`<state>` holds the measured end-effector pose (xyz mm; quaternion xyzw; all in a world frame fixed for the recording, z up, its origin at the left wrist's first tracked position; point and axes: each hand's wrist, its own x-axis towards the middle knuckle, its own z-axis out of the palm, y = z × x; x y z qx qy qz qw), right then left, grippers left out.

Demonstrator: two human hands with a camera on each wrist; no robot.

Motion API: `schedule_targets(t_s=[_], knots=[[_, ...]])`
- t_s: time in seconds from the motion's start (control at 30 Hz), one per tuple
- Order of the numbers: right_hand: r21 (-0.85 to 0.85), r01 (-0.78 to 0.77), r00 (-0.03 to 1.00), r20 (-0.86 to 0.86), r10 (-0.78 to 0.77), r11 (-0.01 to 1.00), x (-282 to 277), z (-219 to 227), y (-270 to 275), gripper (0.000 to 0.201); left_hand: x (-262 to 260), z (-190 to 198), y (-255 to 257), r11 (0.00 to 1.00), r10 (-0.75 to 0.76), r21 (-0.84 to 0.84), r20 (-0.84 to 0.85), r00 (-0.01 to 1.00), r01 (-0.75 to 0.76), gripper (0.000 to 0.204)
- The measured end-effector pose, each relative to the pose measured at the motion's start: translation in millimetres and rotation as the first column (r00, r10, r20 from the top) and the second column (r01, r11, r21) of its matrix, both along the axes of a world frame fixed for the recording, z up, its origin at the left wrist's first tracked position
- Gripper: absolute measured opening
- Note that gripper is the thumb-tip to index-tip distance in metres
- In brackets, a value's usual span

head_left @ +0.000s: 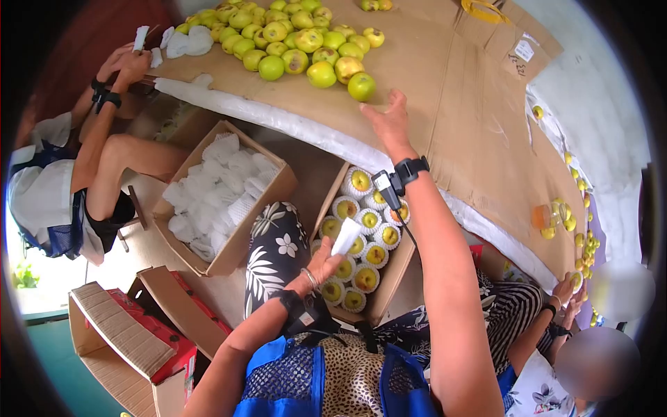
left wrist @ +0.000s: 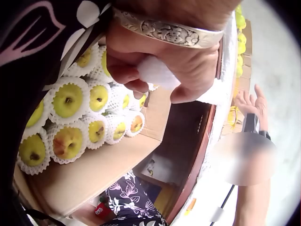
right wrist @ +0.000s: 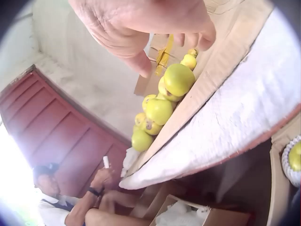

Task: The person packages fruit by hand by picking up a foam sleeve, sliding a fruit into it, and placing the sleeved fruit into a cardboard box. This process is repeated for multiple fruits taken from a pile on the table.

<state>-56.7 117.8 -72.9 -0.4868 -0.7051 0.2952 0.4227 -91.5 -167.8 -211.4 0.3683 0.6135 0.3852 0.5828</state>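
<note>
My left hand (head_left: 324, 265) grips a folded white foam net sleeve (head_left: 347, 237) above a carton (head_left: 391, 292) of yellow-green apples in foam nets. In the left wrist view, the thumb and fingers curl round the sleeve (left wrist: 157, 71). My right hand (head_left: 390, 126) reaches over the cardboard-covered table (head_left: 455, 139), fingers spread and holding nothing. The green apple (head_left: 361, 87) at the near end of a loose heap of apples (head_left: 278, 42) is closest to it. From the right wrist, that hand (right wrist: 155, 28) appears above a green apple (right wrist: 179, 80), thumb and fingers apart.
A carton (head_left: 283, 182) of white foam nets stands left of the apple carton. Empty-looking red-and-brown boxes (head_left: 132, 333) lie at lower left. One person (head_left: 132, 66) sits at left holding a white sleeve; another person's hands (head_left: 566, 299) hold a netted apple at right.
</note>
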Motion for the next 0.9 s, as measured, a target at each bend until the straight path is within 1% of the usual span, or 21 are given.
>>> schedule_targets(t_s=[0.03,0.1,0.13,0.17,0.2,0.23,0.3,0.37,0.4,0.43,0.47,0.5,0.53,0.57,0.6,0.63,0.7,0.77,0.83,0.87,0.9], knots=[[-0.018,-0.002,1.0,0.005,0.002,1.0,-7.8,1.1,5.1,0.077,-0.7,-0.5,-1.2,1.0,0.012,-0.026,0.011,1.0,-0.012,0.038],[-0.054,-0.001,1.0,0.023,0.002,0.999,-18.0,2.8,13.0,0.079,-0.9,12.8,-5.1,0.998,0.01,-0.068,-0.087,0.996,-0.016,0.034],[-0.011,0.01,1.0,-0.021,-0.01,1.0,-23.8,-3.1,18.5,0.076,-1.0,11.6,-6.1,0.997,-0.08,-0.012,-0.21,0.974,0.079,0.033],[-0.035,0.002,1.0,-0.017,-0.003,0.999,-28.4,-3.8,22.6,0.076,-2.5,7.6,-8.0,0.983,-0.158,0.032,-0.339,0.927,0.179,0.032],[-0.06,-0.005,1.0,-0.015,0.004,0.998,-32.6,-3.3,26.5,0.075,1.6,-3.7,-8.1,0.966,-0.214,0.024,-0.484,0.849,0.257,0.034],[-0.085,-0.01,1.0,-0.012,0.009,0.996,-35.5,-5.2,31.0,0.075,3.9,-7.4,-7.1,0.953,-0.264,-0.003,-0.504,0.822,0.304,0.035],[-0.069,0.002,1.0,-0.016,-0.003,0.998,-36.6,-5.8,33.7,0.067,1.1,-6.2,-9.0,0.925,-0.343,-0.005,-0.438,0.831,0.379,0.037],[-0.069,-0.024,0.999,-0.032,0.022,0.997,-30.8,-3.0,25.0,0.061,-1.5,4.0,-6.4,0.935,-0.331,-0.015,-0.401,0.854,0.355,0.036],[-0.132,-0.124,0.976,-0.197,0.096,0.983,-25.4,-2.7,13.8,0.056,-3.3,9.2,-7.5,0.937,-0.331,-0.024,-0.383,0.863,0.349,0.036],[-0.168,-0.216,0.927,-0.346,0.148,0.962,-8.9,-0.1,2.4,0.052,-3.4,4.6,-5.8,0.985,-0.165,0.013,-0.206,0.965,0.172,0.034],[-0.195,-0.319,0.852,-0.488,0.19,0.928,6.1,-1.8,-11.3,0.049,-4.5,-1.2,-5.1,0.986,-0.162,0.012,-0.154,0.975,0.166,0.032],[-0.3,-0.468,0.717,-0.679,0.159,0.831,23.7,5.2,-31.2,0.046,-5.4,-0.2,-2.4,0.986,-0.163,0.003,-0.102,0.981,0.164,0.03],[-0.349,-0.616,0.55,-0.833,0.067,0.706,41.5,19.4,-55.8,0.044,-3.7,-5.8,-0.7,0.989,-0.145,0.016,-0.096,0.985,0.148,0.029],[-0.337,-0.751,0.362,-0.929,-0.072,0.568,58.2,24.8,-76.4,0.041,-2.0,-11.0,1.6,0.989,-0.143,0.011,-0.145,0.979,0.146,0.028],[-0.351,-0.746,0.352,-0.929,-0.113,0.566,73.3,19.8,-92.0,0.04,-0.5,-36.3,2.6,0.993,-0.095,0.057,-0.125,0.988,0.103,0.032],[-0.368,-0.739,0.341,-0.927,-0.158,0.564,88.0,13.7,-108.6,0.039,2.4,-28.8,4.8,0.993,-0.026,0.118,-0.028,0.999,0.029,0.032],[-0.403,-0.723,0.329,-0.915,-0.233,0.561,116.6,-0.2,-137.3,0.039,4.4,-24.2,9.3,0.994,0.071,0.085,0.036,0.997,-0.074,0.027],[-0.435,-0.716,0.321,-0.9,-0.295,0.546,139.0,-27.1,-156.5,0.038,-0.5,-41.2,11.6,0.983,0.093,0.169,-0.12,0.988,-0.072,0.031],[-0.492,-0.68,0.32,-0.866,-0.383,0.544,153.1,-49.9,-177.7,0.041,0.6,-19.1,8.2,0.981,0.083,0.192,-0.437,0.895,0.002,0.034],[-0.511,-0.664,0.31,-0.853,-0.42,0.546,157.1,-58.9,-186.3,0.041,5.2,-1.1,6.8,0.981,0.085,0.194,-0.497,0.864,0.015,0.035],[-0.523,-0.651,0.299,-0.842,-0.449,0.55,160.3,-62.0,-191.4,0.042,6.7,-2.5,6.9,0.978,0.083,0.207,-0.522,0.849,0.031,0.034]])
